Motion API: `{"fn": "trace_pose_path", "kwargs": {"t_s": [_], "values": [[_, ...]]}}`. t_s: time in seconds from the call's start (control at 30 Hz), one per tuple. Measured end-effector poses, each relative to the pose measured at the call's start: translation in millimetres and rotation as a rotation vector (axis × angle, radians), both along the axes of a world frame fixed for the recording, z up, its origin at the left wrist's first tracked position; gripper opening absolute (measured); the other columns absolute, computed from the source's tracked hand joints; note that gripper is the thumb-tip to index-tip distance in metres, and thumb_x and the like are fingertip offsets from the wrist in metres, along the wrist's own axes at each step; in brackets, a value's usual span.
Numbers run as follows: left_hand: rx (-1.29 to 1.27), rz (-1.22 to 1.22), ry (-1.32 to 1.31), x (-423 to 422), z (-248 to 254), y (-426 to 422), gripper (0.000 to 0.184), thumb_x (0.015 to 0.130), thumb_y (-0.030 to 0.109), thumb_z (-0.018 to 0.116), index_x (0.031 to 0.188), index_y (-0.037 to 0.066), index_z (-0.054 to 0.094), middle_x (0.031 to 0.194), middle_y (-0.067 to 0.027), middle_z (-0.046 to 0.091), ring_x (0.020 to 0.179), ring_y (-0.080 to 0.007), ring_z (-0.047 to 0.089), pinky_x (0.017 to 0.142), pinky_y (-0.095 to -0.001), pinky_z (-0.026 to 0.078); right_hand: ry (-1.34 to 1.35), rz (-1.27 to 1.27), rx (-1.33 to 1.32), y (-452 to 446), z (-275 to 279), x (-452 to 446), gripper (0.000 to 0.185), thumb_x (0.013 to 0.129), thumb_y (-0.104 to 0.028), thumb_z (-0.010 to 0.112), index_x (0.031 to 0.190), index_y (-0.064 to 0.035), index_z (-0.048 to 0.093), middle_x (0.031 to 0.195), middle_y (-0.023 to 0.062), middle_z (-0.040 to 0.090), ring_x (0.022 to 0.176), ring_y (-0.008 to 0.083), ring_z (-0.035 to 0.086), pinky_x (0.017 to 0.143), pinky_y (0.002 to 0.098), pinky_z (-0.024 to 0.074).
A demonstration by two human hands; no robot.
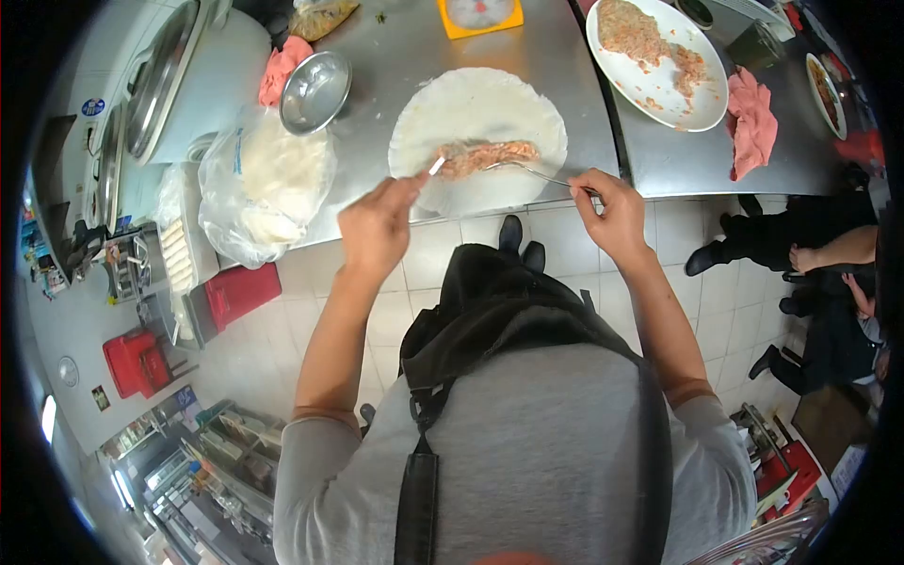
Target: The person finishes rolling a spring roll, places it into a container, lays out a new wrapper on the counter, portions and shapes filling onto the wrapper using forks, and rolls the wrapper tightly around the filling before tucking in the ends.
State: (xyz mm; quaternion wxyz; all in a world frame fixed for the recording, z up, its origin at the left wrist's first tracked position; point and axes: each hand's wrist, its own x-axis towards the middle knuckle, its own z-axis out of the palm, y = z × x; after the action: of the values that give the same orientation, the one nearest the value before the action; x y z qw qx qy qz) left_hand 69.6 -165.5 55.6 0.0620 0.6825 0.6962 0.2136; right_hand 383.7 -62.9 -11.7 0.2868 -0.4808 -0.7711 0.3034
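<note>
A round white wrapper sheet lies flat on the steel table. Across its lower half runs a strip of pinkish minced filling. My left hand is closed on a small utensil, whose pale tip reaches the strip's left end. A thin metal spoon is pinched in my right hand, its end at the lower edge of the filling. More of the same filling is on a white oval plate at the upper right.
Left of the sheet are a metal bowl, a plastic bag of wrappers and a large pot. A yellow scale stands behind. Pink cloth lies right of the plate. Other people are at the far right.
</note>
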Motion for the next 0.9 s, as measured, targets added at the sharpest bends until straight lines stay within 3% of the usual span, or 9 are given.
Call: {"fn": "trace_pose_path", "kwargs": {"t_s": [0.1, 0.17, 0.3, 0.33, 0.43, 0.57, 0.63, 0.9], "values": [[-0.003, 0.134, -0.106, -6.1, 12.2, -4.4, 0.029, 0.093, 0.001, 0.068, 0.117, 0.015, 0.077, 0.100, -0.0107, 0.077, 0.074, -0.0289, 0.072, 0.063, -0.0372, 0.055, 0.154, 0.056, 0.089, -8.5, -1.0, -17.9, 0.006, 0.088, -0.009, 0.071, 0.094, -0.0102, 0.072, 0.090, 0.0093, 0.074, 0.080, 0.0285, 0.073, 0.069, 0.0395, 0.0556], [0.080, -0.023, 0.006, -19.0, -19.7, -5.5, 0.027, 0.089, 0.003, 0.067, 0.112, 0.015, 0.076, 0.091, -0.0073, 0.076, 0.071, -0.0284, 0.072, 0.060, -0.0389, 0.055, -0.002, 0.087, 0.162, -11.7, 2.4, -32.9, 0.004, 0.089, -0.009, 0.069, 0.093, -0.0100, 0.071, 0.087, 0.0095, 0.073, 0.078, 0.0311, 0.070, 0.068, 0.0424, 0.0545], [-0.003, -0.028, -0.027, -10.5, -36.5, 0.1, 0.032, 0.086, -0.001, 0.064, 0.112, 0.014, 0.075, 0.094, -0.0084, 0.077, 0.074, -0.0292, 0.073, 0.062, -0.0401, 0.056, -0.054, 0.025, 0.189, -12.9, -1.5, -47.7, 0.005, 0.090, -0.009, 0.069, 0.094, -0.0101, 0.071, 0.085, 0.0099, 0.072, 0.076, 0.0327, 0.069, 0.067, 0.0440, 0.0536], [0.014, -0.037, -0.070, -14.5, -39.8, 0.9, 0.020, 0.093, 0.006, 0.069, 0.110, 0.015, 0.074, 0.095, -0.0090, 0.076, 0.071, -0.0294, 0.071, 0.061, -0.0401, 0.054, -0.062, 0.026, 0.198, -13.0, -0.8, -49.2, 0.005, 0.090, -0.009, 0.069, 0.094, -0.0101, 0.071, 0.085, 0.0099, 0.072, 0.076, 0.0327, 0.069, 0.067, 0.0440, 0.0536], [-0.047, -0.096, 0.077, -31.2, -28.3, 2.5, 0.023, 0.092, 0.006, 0.068, 0.112, 0.016, 0.074, 0.088, -0.0083, 0.074, 0.067, -0.0292, 0.069, 0.059, -0.0405, 0.053, -0.104, 0.011, 0.160, -15.5, -0.7, -51.5, 0.007, 0.090, -0.009, 0.069, 0.096, -0.0109, 0.073, 0.086, 0.0104, 0.073, 0.077, 0.0328, 0.069, 0.067, 0.0438, 0.0536], [0.035, -0.113, -0.006, -44.4, -22.8, -3.7, 0.026, 0.092, 0.006, 0.069, 0.115, 0.016, 0.075, 0.084, -0.0074, 0.071, 0.065, -0.0292, 0.067, 0.057, -0.0407, 0.051, -0.083, -0.035, 0.105, -25.1, -3.6, -46.6, 0.008, 0.091, -0.010, 0.070, 0.098, -0.0106, 0.074, 0.092, 0.0112, 0.075, 0.083, 0.0323, 0.072, 0.071, 0.0418, 0.0556], [0.095, -0.211, 0.001, -52.1, -41.2, -6.6, 0.044, 0.081, -0.002, 0.066, 0.120, 0.017, 0.074, 0.079, -0.0056, 0.067, 0.061, -0.0289, 0.065, 0.054, -0.0407, 0.051, -0.081, -0.055, 0.078, -25.4, -8.4, -46.0, 0.008, 0.091, -0.011, 0.071, 0.098, -0.0102, 0.074, 0.094, 0.0114, 0.076, 0.085, 0.0319, 0.073, 0.072, 0.0409, 0.0562], [0.064, -0.187, -0.077, -70.0, -26.1, 1.6, 0.042, 0.083, -0.001, 0.065, 0.119, 0.017, 0.074, 0.083, -0.0065, 0.071, 0.064, -0.0296, 0.067, 0.055, -0.0417, 0.052, 0.064, -0.104, 0.015, -36.4, -10.5, -36.7, 0.010, 0.090, -0.008, 0.073, 0.099, -0.0081, 0.076, 0.093, 0.0110, 0.076, 0.078, 0.0292, 0.073, 0.069, 0.0364, 0.0563]]}}
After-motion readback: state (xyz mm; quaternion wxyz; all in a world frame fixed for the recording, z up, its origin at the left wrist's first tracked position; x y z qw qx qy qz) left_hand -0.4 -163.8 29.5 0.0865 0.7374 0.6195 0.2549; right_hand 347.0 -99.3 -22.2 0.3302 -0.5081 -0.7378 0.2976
